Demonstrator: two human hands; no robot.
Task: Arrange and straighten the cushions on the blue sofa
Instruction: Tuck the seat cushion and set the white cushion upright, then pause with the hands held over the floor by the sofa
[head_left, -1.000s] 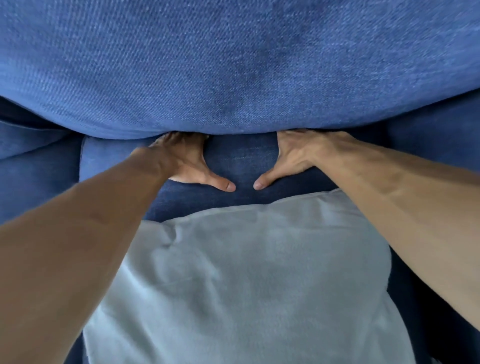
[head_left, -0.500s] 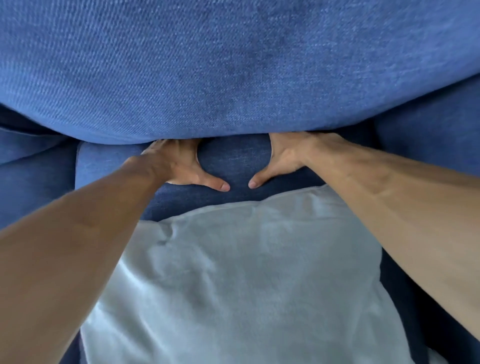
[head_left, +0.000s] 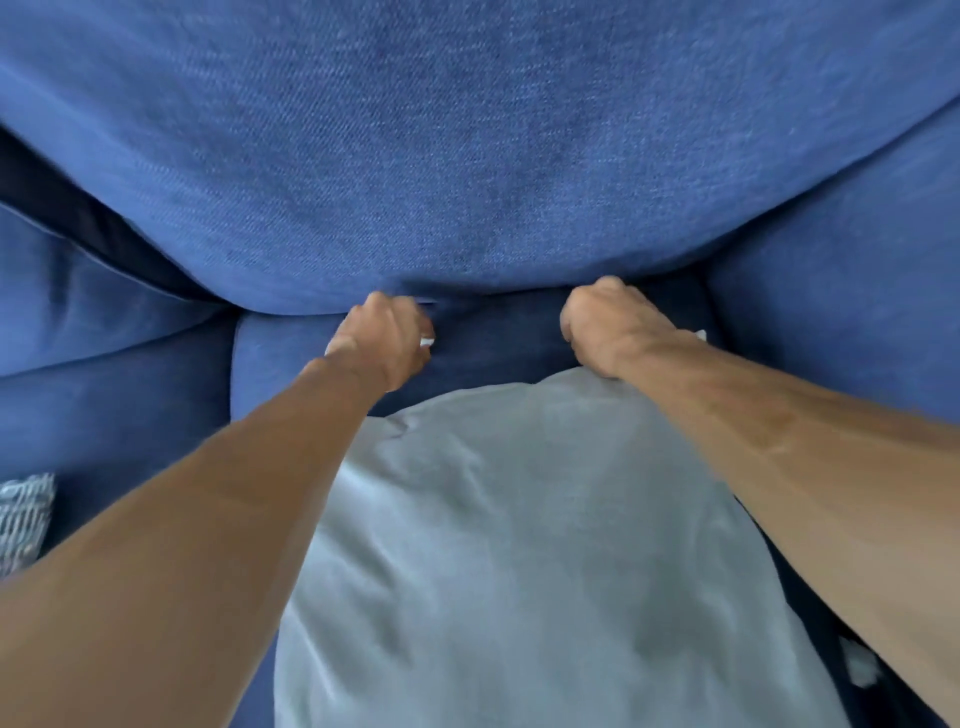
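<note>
Back cushion (head_left: 467, 156) looked unseated. Left hand (head_left: 384, 338), right hand (head_left: 608, 327) clenched at its hem, grasp unclear. Grey cushion (head_left: 519, 545) pending.

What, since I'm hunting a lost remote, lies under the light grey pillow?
Only the blue seat cushion shows around the light grey pillow. Whatever lies beneath its middle is covered.

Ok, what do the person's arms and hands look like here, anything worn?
The left forearm and right forearm are bare to the frame edge, no sleeves. The left hand and right hand have no gloves, and no watch, bracelet or ring is visible on the sides in view.
</note>
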